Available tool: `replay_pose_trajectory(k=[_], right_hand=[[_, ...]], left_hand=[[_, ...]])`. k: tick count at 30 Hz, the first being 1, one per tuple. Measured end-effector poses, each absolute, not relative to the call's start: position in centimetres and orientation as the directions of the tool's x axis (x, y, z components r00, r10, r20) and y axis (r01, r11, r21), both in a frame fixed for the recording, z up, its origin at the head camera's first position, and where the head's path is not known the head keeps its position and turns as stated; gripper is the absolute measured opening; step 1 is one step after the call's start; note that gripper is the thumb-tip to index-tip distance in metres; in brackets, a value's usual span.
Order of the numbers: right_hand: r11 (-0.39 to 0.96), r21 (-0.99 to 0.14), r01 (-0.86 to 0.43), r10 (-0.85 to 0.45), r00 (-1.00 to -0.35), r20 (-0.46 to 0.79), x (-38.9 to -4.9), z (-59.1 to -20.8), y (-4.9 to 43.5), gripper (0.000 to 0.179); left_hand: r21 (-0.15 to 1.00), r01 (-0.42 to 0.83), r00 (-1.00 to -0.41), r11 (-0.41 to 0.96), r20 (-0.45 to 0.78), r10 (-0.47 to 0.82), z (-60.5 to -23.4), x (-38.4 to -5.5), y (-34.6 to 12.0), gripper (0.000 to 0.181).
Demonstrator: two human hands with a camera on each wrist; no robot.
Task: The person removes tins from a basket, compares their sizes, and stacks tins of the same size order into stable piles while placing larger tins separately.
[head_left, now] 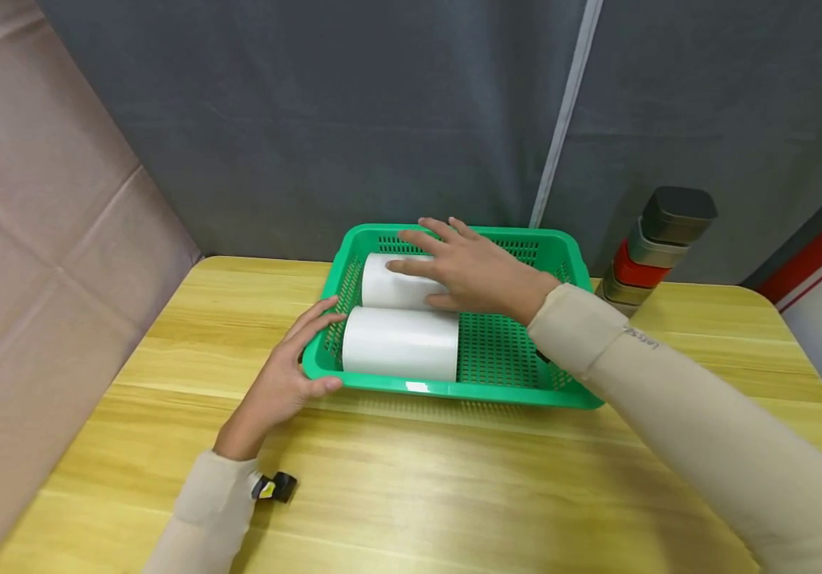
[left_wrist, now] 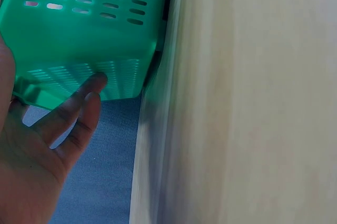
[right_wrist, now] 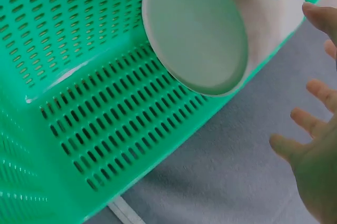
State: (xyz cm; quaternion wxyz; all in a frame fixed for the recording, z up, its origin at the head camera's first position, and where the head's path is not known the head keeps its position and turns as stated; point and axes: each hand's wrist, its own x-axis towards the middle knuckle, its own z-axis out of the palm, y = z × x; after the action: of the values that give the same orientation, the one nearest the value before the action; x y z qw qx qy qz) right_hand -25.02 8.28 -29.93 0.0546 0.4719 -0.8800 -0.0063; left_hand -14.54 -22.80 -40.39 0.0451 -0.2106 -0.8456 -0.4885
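Two white cylinders lie on their sides in the left part of a green plastic basket (head_left: 454, 388), one behind the other: a rear cylinder (head_left: 382, 283) and a front cylinder (head_left: 401, 344). Their flat round ends show in the right wrist view, the nearer being an end disc (right_wrist: 195, 31). My left hand (head_left: 285, 375) spans the basket's front left corner, thumb by the front rim and fingers at the left side; in the left wrist view its fingers (left_wrist: 79, 113) touch the slotted wall. Over the rear cylinder my right hand (head_left: 478, 275) is spread, fingers fairly straight, partly covering it.
A stack of several dark, grey, red and brownish containers (head_left: 640, 267) stands right of the basket near the back edge. Behind the wooden table (head_left: 411, 478) hangs a grey curtain (head_left: 310, 119). A pinkish cloth wall (head_left: 45, 263) borders the left.
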Motion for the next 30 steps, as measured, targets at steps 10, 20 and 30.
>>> replay_pose_trajectory(k=[10,20,30], right_hand=[[0.508,0.011,-0.861,-0.86,-0.506,0.071,-26.0,-30.5,6.8,0.062],[0.521,0.072,-0.85,-0.851,-0.524,-0.036,-26.4,-30.2,5.1,0.069],[0.586,-0.069,-0.807,-0.809,-0.579,-0.097,-27.2,-30.4,4.9,0.079]], left_hand=[[0.811,0.407,-0.903,0.421,0.287,0.32,-40.1,-14.2,-22.6,0.091],[0.807,0.412,-0.901,0.423,0.291,0.322,-40.1,-14.1,-22.6,0.094],[0.807,0.41,-0.901,0.424,0.285,0.327,-40.0,-14.1,-22.2,0.095]])
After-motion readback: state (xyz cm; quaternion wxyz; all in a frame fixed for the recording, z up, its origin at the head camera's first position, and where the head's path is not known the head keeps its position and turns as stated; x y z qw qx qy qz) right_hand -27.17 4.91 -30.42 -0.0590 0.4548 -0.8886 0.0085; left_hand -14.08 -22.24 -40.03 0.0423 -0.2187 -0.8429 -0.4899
